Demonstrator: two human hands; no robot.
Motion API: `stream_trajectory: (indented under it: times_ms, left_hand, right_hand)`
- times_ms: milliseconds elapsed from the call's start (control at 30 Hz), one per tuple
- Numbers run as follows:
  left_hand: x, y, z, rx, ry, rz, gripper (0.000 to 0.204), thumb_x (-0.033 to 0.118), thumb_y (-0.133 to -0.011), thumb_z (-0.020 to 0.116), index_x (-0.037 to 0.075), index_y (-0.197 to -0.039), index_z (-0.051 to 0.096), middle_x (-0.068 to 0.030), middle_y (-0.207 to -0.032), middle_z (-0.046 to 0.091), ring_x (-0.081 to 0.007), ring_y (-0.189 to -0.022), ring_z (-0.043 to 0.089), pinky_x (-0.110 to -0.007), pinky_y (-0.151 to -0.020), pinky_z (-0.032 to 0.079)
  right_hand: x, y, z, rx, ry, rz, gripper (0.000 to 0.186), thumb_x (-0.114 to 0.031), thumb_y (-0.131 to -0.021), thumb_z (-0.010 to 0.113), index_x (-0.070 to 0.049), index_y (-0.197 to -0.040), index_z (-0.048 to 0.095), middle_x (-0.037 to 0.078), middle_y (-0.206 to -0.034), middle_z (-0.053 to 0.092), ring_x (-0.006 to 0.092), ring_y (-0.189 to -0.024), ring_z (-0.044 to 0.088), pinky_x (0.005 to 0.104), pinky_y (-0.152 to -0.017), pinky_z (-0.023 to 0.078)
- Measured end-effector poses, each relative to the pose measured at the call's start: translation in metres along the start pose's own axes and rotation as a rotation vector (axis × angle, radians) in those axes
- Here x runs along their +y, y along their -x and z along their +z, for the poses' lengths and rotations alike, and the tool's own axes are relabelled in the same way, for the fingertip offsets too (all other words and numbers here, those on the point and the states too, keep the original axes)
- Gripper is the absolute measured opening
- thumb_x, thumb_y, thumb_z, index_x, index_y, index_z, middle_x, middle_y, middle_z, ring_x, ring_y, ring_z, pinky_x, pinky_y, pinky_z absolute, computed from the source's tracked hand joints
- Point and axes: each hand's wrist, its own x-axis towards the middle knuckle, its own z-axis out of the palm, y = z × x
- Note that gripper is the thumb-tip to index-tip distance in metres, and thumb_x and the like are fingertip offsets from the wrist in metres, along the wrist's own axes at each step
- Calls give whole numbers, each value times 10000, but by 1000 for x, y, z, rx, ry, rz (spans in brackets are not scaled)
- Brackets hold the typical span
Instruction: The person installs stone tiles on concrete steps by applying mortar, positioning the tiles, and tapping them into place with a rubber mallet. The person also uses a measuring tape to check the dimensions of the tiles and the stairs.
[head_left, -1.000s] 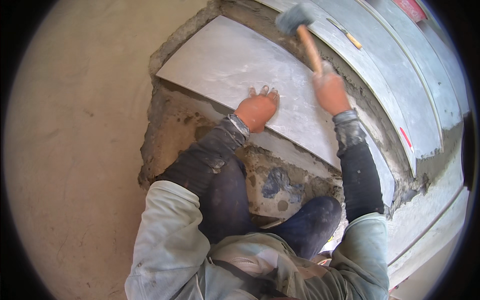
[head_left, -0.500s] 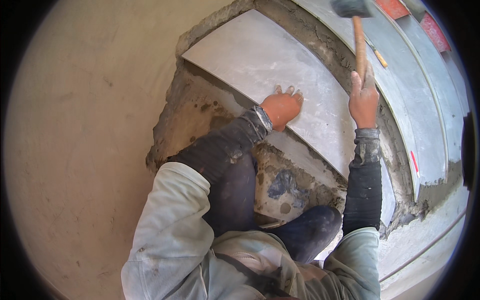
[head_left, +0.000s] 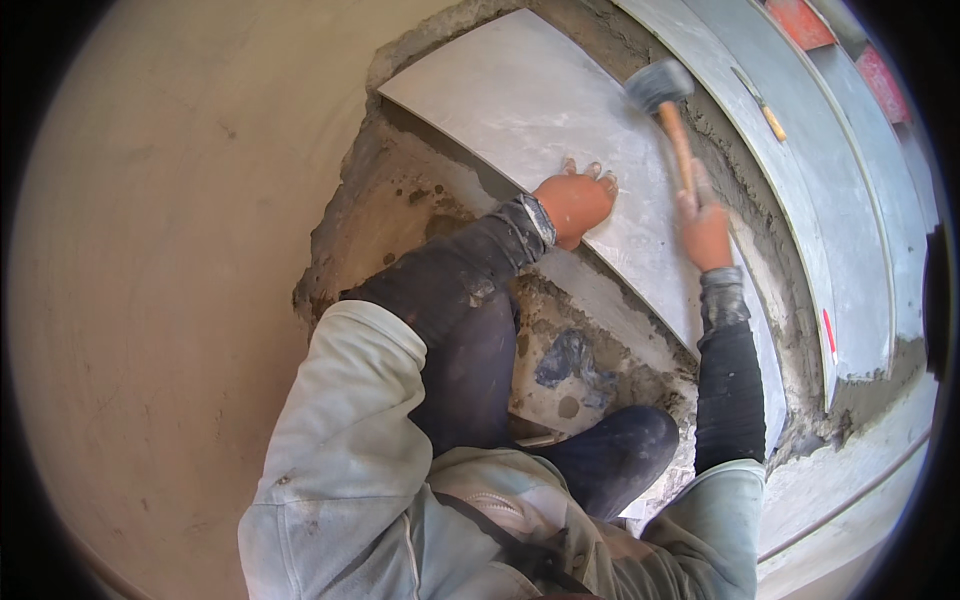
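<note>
A long grey tile slab point(head_left: 520, 110) lies across a step, its near edge standing over rough concrete. My left hand point(head_left: 577, 205) rests on that near edge, fingers spread flat on the tile's face and dusted with grey. In my right hand point(head_left: 706, 228) is the wooden handle of a mallet point(head_left: 660, 86) with a dark, dusty head. The fingers wrap round the handle, slightly blurred. The mallet head is over the tile's far edge; whether it touches the surface I cannot tell.
Wet mortar point(head_left: 735, 175) runs along the tile's far side. Beyond it rise more grey tiled steps point(head_left: 790, 150), carrying a wooden-handled tool point(head_left: 772, 122), a red pencil-like stick point(head_left: 829, 333) and red blocks point(head_left: 800, 22). A plain wall point(head_left: 180, 280) stands left. A crumpled dark plastic scrap point(head_left: 568, 358) lies below the tile.
The mallet has swung down and left, from above the upper steps to over the tile's far edge. My left hand stays on the tile. The view has shifted slightly.
</note>
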Motion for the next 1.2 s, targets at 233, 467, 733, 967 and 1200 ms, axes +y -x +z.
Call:
stream_trajectory:
  times_ms: [233,467,733,967,1200]
  left_hand:
    - [-1,1,4,50,39,0,814,47,-693,757,-42,-1430,422,-202,-1503,429,-367,-1408,409,-570,-1112,377]
    - [-6,-3,-3,6,-1,16,773,25,-729,703,-46,-1438,402,-205,-1507,422,-373,-1408,405,-577,-1115,366]
    - [-4,0,1,5,2,17,773,35,-723,701,-48,-1434,410,-201,-1532,395,-372,-1420,389,-588,-1113,363]
    - [-7,-2,-2,10,63,28,786,33,-717,698,-53,-1440,401,-213,-1548,368,-382,-1421,384,-581,-1123,354]
    - [-11,0,1,5,44,36,819,28,-702,697,-55,-1451,375,-225,-1535,377,-383,-1435,359,-581,-1144,320]
  right_hand:
    - [14,11,-1,-99,80,2,528,-252,-983,543,-84,-1476,457,290,-1059,684,381,-917,707,433,-821,542]
    - [-6,6,5,-165,52,70,525,-277,-968,557,-91,-1454,485,283,-1101,672,453,-947,672,480,-868,527]
    - [-10,-3,1,-44,-51,-2,519,-246,-965,565,-111,-1461,490,284,-963,694,382,-798,704,438,-774,549]
    - [-18,16,-1,-157,71,94,514,-228,-959,574,-104,-1452,495,307,-1011,677,412,-915,697,452,-861,530]
    - [-16,31,-25,7,2,62,495,-215,-962,562,-61,-1430,512,295,-1023,678,403,-867,701,482,-809,537]
